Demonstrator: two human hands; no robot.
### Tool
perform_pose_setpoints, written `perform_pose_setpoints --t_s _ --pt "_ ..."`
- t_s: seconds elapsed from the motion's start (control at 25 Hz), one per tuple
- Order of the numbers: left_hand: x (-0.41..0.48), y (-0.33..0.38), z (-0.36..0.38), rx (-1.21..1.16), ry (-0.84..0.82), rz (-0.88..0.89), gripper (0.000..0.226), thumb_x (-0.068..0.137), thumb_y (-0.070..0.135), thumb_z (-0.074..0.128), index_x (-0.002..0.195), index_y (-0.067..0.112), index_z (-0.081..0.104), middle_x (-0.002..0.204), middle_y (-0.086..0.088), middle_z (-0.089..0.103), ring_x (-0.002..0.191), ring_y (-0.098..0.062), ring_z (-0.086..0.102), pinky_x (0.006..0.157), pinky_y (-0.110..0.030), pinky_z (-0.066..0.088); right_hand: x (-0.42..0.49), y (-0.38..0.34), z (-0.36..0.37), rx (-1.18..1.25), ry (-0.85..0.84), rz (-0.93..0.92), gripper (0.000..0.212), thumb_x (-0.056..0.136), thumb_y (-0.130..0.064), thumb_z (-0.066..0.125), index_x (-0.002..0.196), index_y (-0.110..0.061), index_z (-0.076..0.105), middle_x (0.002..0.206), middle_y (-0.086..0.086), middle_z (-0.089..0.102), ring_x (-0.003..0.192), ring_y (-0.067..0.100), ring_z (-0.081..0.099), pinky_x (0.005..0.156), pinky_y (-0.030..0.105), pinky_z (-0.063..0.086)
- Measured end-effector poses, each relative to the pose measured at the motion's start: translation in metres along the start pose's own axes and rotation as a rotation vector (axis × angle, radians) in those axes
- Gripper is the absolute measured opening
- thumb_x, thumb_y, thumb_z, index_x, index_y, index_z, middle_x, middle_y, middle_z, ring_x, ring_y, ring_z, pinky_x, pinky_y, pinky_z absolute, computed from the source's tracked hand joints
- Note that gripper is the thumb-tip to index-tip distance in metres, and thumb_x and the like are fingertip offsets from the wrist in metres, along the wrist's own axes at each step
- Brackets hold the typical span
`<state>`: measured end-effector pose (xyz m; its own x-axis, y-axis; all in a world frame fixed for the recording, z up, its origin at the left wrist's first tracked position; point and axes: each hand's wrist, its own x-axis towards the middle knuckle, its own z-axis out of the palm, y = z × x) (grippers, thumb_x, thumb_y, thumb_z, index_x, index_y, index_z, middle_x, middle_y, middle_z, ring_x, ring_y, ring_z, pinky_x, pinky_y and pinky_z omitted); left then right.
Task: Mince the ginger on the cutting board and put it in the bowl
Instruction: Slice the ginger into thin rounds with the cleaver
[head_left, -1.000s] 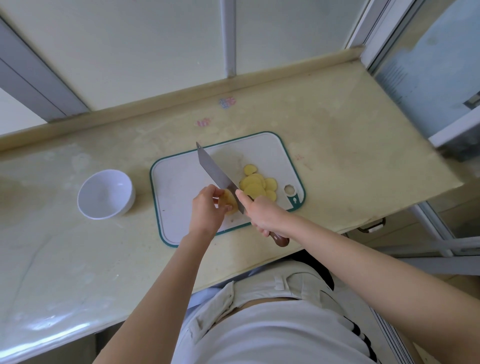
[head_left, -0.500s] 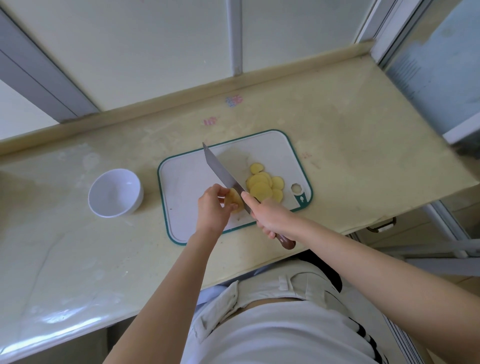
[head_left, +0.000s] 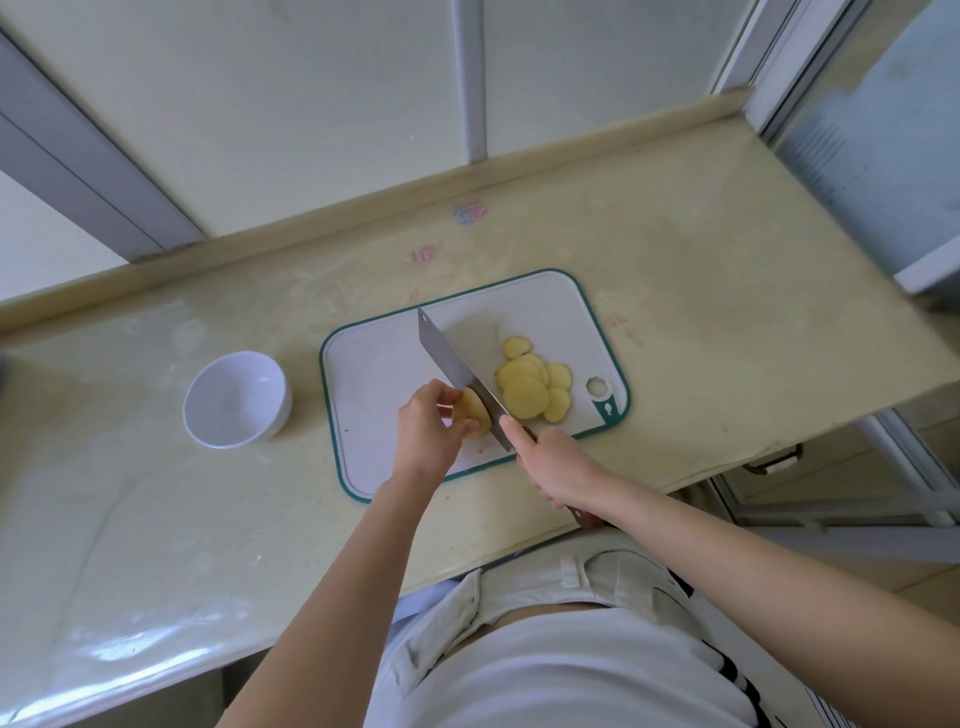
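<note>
The left hand (head_left: 423, 436) held the ginger chunk (head_left: 474, 415) down on the cutting board (head_left: 374, 374), with its fingers curled round it. The right hand (head_left: 558, 467) gripped the handle of the knife (head_left: 457, 374). The wide blade stood on its edge right against the chunk.

The fingertips sat very near the blade. The chunk was small and round, so it could roll or slip under a hard push, and then the knife might nick a finger. The ginger slices (head_left: 530, 392) lay in a pile on the other side of the blade, near the right end of the board. A big swing of the knife could knock some off. The bowl (head_left: 280, 410) stood well apart on the left, so tiny bits might drop on the counter (head_left: 675, 312) on the way.

The ginger was pale yellow and looked firm. The slices were flat and round like coins, and they lay partly over each other. The board was white and smooth with a green rim, round corners and a hole in one corner. The blade was grey metal, flat and shaped like a box. The bowl was white, round and smooth, with nothing in it. The counter was pale yellow and shiny.
</note>
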<state>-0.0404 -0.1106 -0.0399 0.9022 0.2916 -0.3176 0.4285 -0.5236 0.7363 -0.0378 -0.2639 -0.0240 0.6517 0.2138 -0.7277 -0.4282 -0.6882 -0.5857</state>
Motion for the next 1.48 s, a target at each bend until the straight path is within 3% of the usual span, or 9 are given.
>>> perform_pose_setpoints --t_s 0.16,0.44,0.64,0.92,1.16,1.48 --pt "0.001 -0.001 0.000 -0.004 -0.004 0.004 0.027 0.076 0.007 0.074 0.093 0.014 0.055 0.098 -0.004 0.062 0.089 -0.018 0.059 0.070 -0.020 0.041 0.011 0.002 0.003 -0.011 0.020 -0.029 0.059 0.098 -0.062 0.028 0.060 -0.017 0.029 0.051 0.002 0.030 0.040 0.017 0.030 0.041 0.024 0.028" --pt "-0.001 -0.001 0.001 0.020 -0.002 0.020 0.025 0.078 0.007 0.072 0.094 0.015 0.055 0.099 -0.002 0.059 0.086 -0.015 0.054 0.065 -0.012 0.038 0.019 -0.006 -0.028 0.205 -0.181 0.055 0.055 0.096 -0.065 0.029 0.065 -0.020 0.031 0.048 -0.008 0.023 0.038 0.009 0.019 0.038 0.019 0.020" --pt "-0.002 0.000 0.002 0.015 0.003 0.019 0.023 0.080 0.008 0.071 0.096 0.014 0.055 0.101 -0.002 0.059 0.088 -0.015 0.054 0.070 -0.018 0.040 0.017 -0.005 -0.028 0.113 -0.126 -0.021 0.056 0.095 -0.065 0.033 0.061 -0.021 0.030 0.049 -0.005 0.025 0.039 0.011 0.020 0.040 0.021 0.020" --pt "-0.006 -0.005 0.004 -0.074 0.056 0.020 0.026 0.077 0.004 0.073 0.090 0.014 0.054 0.100 -0.003 0.061 0.091 -0.015 0.056 0.060 -0.006 0.042 -0.001 -0.012 -0.027 0.157 -0.026 -0.103 0.053 0.095 -0.065 0.034 0.065 -0.021 0.028 0.053 -0.003 0.023 0.040 0.012 0.018 0.038 0.020 0.018" --pt "-0.011 -0.009 0.010 -0.108 0.102 0.013 0.024 0.080 0.004 0.070 0.097 0.010 0.055 0.108 -0.004 0.060 0.096 -0.013 0.056 0.063 0.002 0.041 -0.021 -0.015 -0.027 0.178 -0.024 -0.117 0.052 0.094 -0.066 0.035 0.068 -0.021 0.030 0.052 -0.004 0.022 0.040 0.012 0.018 0.040 0.020 0.016" --pt "-0.013 -0.008 0.013 -0.127 0.117 0.010 0.023 0.080 0.002 0.069 0.096 0.011 0.056 0.105 -0.004 0.060 0.097 -0.015 0.057 0.068 -0.010 0.046 -0.038 -0.013 -0.018 0.114 0.004 -0.134 0.054 0.097 -0.062 0.032 0.065 -0.019 0.031 0.046 -0.006 0.025 0.035 0.010 0.021 0.037 0.019 0.018"
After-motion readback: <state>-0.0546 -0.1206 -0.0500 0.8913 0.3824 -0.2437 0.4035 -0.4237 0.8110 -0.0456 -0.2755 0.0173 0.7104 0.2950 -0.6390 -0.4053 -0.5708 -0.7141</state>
